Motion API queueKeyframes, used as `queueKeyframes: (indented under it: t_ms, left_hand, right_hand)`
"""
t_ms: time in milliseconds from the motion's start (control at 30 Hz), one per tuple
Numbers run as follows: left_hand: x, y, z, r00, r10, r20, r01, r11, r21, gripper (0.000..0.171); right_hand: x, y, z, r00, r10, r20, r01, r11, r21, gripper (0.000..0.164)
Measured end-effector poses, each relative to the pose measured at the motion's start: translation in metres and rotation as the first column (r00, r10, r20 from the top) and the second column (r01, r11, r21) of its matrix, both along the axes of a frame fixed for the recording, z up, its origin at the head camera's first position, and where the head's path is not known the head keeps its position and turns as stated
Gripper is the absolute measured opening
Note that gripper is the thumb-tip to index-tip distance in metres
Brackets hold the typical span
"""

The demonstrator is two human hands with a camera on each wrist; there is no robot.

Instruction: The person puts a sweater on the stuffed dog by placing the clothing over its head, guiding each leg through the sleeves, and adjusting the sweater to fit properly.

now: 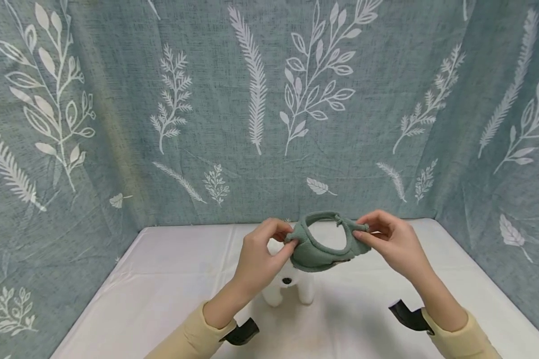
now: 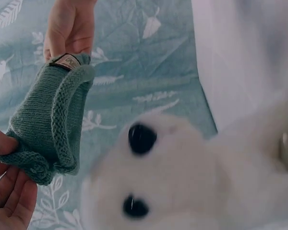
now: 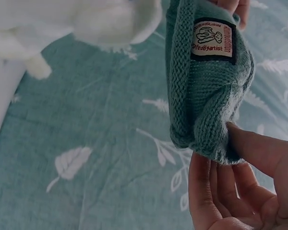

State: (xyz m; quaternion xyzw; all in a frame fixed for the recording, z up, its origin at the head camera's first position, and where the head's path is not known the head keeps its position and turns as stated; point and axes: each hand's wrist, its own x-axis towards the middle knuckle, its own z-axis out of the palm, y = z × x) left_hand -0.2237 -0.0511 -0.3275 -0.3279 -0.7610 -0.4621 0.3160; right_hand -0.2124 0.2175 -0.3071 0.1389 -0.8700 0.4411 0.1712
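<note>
Both hands hold up a small green knitted garment [image 1: 321, 254] above the table, stretched between them with its round opening showing. My left hand [image 1: 261, 253] pinches its left end between thumb and fingers. At the other end, my right hand [image 1: 396, 243] pinches a rolled corner the same way. A fabric patch [image 3: 213, 40] with printed letters is sewn on the knit. Under and behind the garment stands a white plush dog [image 1: 307, 289] with a black nose; its upper part is mostly hidden in the head view. In the left wrist view the plush dog [image 2: 173, 177] looms close and blurred.
A white cloth [image 1: 179, 269] covers the table. Blue-green curtains [image 1: 206, 124] with white leaf prints rise at the back and both sides. Black straps [image 1: 242, 333] stick out from the cream sleeves [image 1: 197, 334] at the wrists.
</note>
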Motion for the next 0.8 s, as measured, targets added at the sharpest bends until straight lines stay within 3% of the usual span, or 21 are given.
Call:
queueKeyframes:
  t_ms: [400,800]
  left_hand:
    - [0.001,-0.039,0.003,0.995,0.098,0.010,-0.097,0.995,-0.016,0.018]
    - [-0.005,-0.061,-0.005,0.984,0.172,0.034,-0.172,0.985,-0.021,0.018]
  right_hand:
    - [-0.020,-0.039,-0.004,0.997,0.076,-0.009,-0.076,0.995,-0.059,0.018]
    - [-0.033,-0.067,-0.010,0.993,0.111,-0.032,-0.113,0.991,-0.067,0.017]
